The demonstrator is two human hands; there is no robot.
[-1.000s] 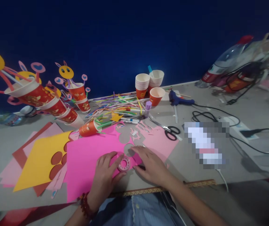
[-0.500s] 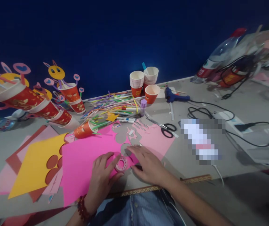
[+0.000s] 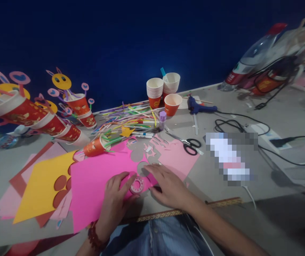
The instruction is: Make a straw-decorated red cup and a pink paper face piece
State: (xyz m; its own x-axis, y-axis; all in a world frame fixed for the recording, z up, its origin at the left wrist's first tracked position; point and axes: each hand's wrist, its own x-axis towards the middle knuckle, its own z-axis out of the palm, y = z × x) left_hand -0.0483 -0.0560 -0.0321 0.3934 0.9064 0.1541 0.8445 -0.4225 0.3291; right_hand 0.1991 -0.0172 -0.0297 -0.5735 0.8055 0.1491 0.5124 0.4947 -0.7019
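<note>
A magenta sheet of paper (image 3: pixel 96 181) with round cut-outs along its right side lies before me. A small pink-and-white ring (image 3: pixel 137 185) with a dotted rim rests on its lower right part. My left hand (image 3: pixel 117 193), a beaded bracelet at its wrist, has thumb and forefinger around the ring. My right hand (image 3: pixel 167 186) is on the sheet's right end, with magenta paper showing between its thumb and curved fingers. Their tips are partly hidden. Beyond it lie light pink paper (image 3: pixel 179 160) with cut edges and black-handled scissors (image 3: pixel 191 146).
Decorated cup figures (image 3: pixel 40 113) stand at the left, behind layered yellow paper (image 3: pixel 37 181). Straws (image 3: pixel 131 115), stacked cups (image 3: pixel 155 92), and a glue stick (image 3: pixel 162 121) are at the back. A blue glue gun (image 3: pixel 202 107) trails its cord toward a power strip (image 3: pixel 272 142).
The view has shifted slightly. Both hands stay in nearly the same place on the magenta paper, and the ring shows no clear movement.
</note>
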